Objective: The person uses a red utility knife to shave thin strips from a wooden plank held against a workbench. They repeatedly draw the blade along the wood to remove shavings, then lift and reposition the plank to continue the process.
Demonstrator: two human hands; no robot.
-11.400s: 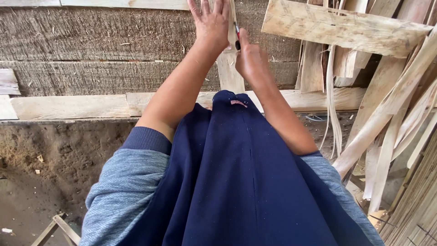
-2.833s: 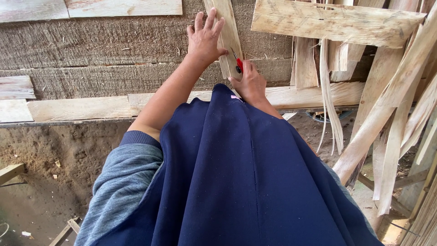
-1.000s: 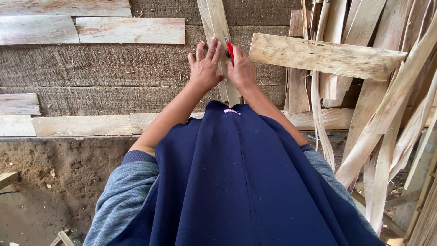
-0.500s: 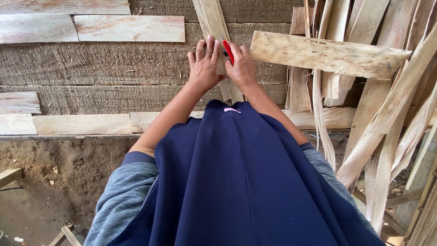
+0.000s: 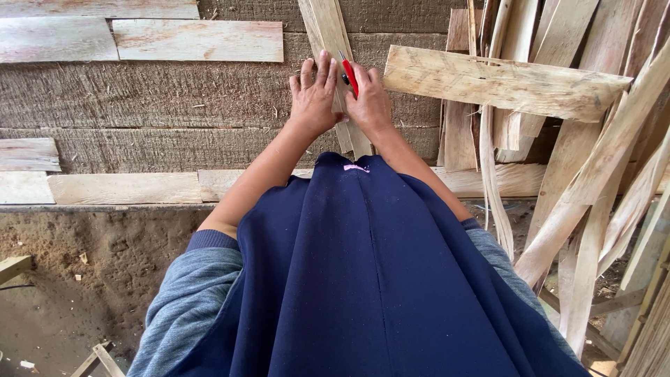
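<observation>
**Both hands pressed on the slat, red tool between them**

On the far left, pale boards (image 5: 195, 40) are fixed across a rough grey wall (image 5: 139, 105), and below it there is bare soil (image 5: 91, 258). A dark blue cloth (image 5: 377, 279) hangs down the middle of the view, and both forearms reach out over it.

The left hand (image 5: 315, 94) lies flat on a narrow wooden slat (image 5: 328, 28) that leans upward against the wall. Its grip is open, fingers spread, and it presses rather than grasps. Compared with half a second ago it has hardly moved, so the slat is being held steady in the same place.

Just to the right, the right hand (image 5: 370, 101) is closed around a red tool (image 5: 350, 75), probably a small cutter or marker; the tip is too small to tell. The tool now points up along the slat, between the two hands, and sits a little lower than a moment ago. This suggests a short stroke along the wood is in progress.

Further right, a loose plank (image 5: 502, 84) lies across a heap of thin strips (image 5: 600, 202).
</observation>
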